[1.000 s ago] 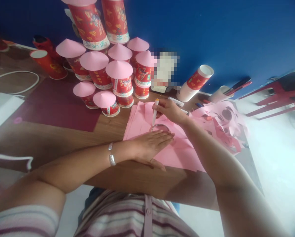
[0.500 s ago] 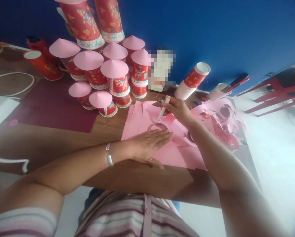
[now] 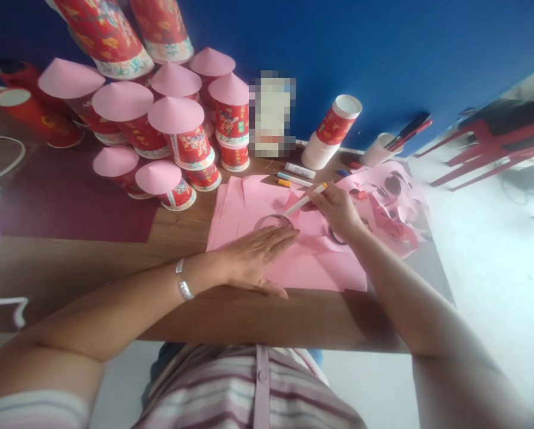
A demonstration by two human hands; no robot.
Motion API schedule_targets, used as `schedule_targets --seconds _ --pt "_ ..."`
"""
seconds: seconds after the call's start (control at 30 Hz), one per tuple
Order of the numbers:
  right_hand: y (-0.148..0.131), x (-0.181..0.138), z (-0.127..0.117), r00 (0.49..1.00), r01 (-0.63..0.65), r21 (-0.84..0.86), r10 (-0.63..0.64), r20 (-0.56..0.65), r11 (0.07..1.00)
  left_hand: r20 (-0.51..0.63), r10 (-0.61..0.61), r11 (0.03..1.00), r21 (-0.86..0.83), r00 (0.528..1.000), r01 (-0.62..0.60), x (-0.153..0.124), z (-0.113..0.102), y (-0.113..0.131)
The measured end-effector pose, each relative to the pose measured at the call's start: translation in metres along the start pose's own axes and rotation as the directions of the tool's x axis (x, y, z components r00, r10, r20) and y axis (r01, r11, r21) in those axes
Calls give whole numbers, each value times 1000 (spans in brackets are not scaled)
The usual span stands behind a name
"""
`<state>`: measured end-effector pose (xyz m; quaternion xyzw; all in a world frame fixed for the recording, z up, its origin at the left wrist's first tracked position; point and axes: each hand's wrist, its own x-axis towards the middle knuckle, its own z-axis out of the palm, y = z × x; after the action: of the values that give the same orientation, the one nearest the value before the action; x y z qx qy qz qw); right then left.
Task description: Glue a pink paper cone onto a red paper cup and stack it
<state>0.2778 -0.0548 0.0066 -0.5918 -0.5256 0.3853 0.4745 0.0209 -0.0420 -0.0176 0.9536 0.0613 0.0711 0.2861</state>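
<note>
Pink paper sheets (image 3: 235,208) lie stacked on the wooden table. My left hand (image 3: 260,256) rests flat on them with its fingers stretched out, partly covering a thin round ring (image 3: 273,217). In my right hand (image 3: 338,208) is a white marker (image 3: 309,198) with an orange end, its tip down at the far right edge of the ring. Whether the tip touches the paper I cannot tell. Just left of my right wrist lies a dark loop (image 3: 337,236), partly hidden by the hand; it may be a scissors handle.
Red paper cups with pink cone tops (image 3: 176,119) stand stacked at the left. Beyond the sheets lie a glue stick (image 3: 299,170) and an orange pen cap (image 3: 284,183). A red-and-white cup stack (image 3: 333,131), a pen cup (image 3: 378,150) and cut pink scraps (image 3: 405,208) are at the right.
The view has shifted, so most things appear further left. My right hand with the marker has moved round the ring from its far edge to its right side. My left hand stays on the paper.
</note>
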Motion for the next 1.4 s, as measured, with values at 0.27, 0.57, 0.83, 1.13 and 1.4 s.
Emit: schedule_targets --seconds 0.27,0.57,0.83,1.13,1.4 --pt "-1 -27 -7 997 49 -29 -51 -62 998 -89 54 998 23 995 -52 1 -1 -1" --pt "-14 -74 -7 983 129 -288 -161 -92 949 -127 102 993 72 987 -93 2 2 -3" --pt "-16 -113 6 883 364 -609 -469 -14 704 -132 106 994 53 986 -100 3 1 -2" --pt "-21 -132 22 797 488 -693 -594 106 531 -127 92 994 70 988 -84 -1 6 -6" --pt "-24 -138 31 776 517 -693 -617 131 503 -128 88 995 67 988 -80 0 4 -3"
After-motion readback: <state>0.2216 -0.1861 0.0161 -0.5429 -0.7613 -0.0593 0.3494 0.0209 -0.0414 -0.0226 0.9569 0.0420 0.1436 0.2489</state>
